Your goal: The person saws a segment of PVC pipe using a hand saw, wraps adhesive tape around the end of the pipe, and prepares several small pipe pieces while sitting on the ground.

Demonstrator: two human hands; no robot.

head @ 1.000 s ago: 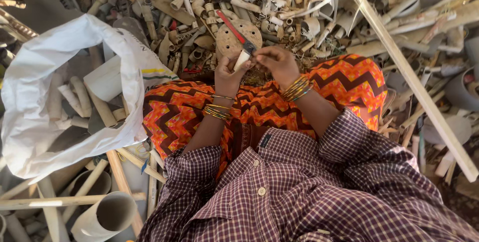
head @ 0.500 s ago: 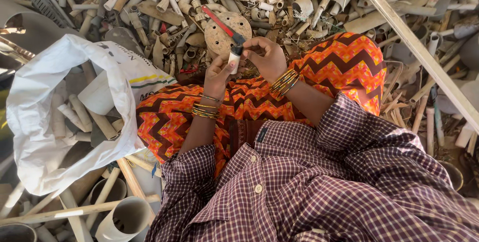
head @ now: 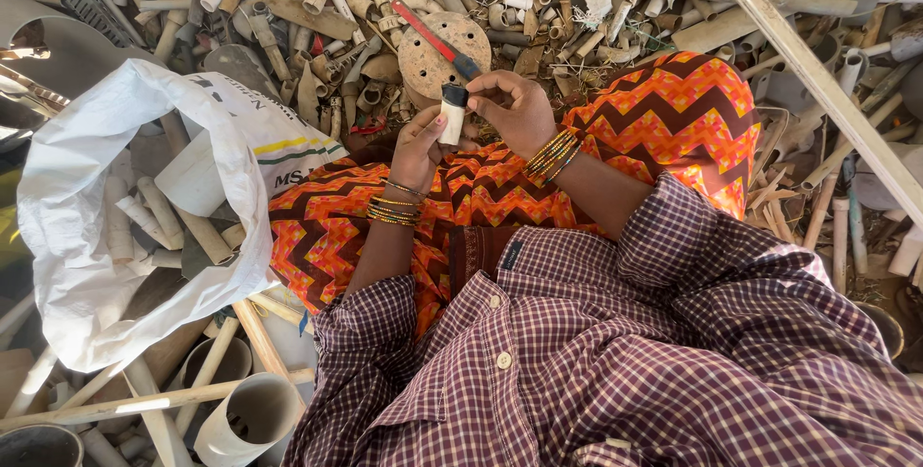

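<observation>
My left hand (head: 415,151) grips a short white plastic pipe piece (head: 450,121) upright by its lower end. A dark cap (head: 454,95) sits on the top of that piece. My right hand (head: 514,109) pinches the dark cap with its fingertips. Both hands are held over my lap, which is covered by orange zigzag cloth (head: 327,227). Just beyond the hands a red-handled tool (head: 435,41) lies across a round brown disc with holes (head: 444,51).
An open white sack (head: 72,265) with pipe offcuts inside stands at my left. Scrap plastic pipes and fittings (head: 317,5) are heaped all around. A long pale strip (head: 817,77) slants down on the right. Wide pipe sections (head: 250,419) lie at bottom left.
The hands have come away from the disc toward my lap, and the white piece with its dark cap is now held upright in plain view between them.
</observation>
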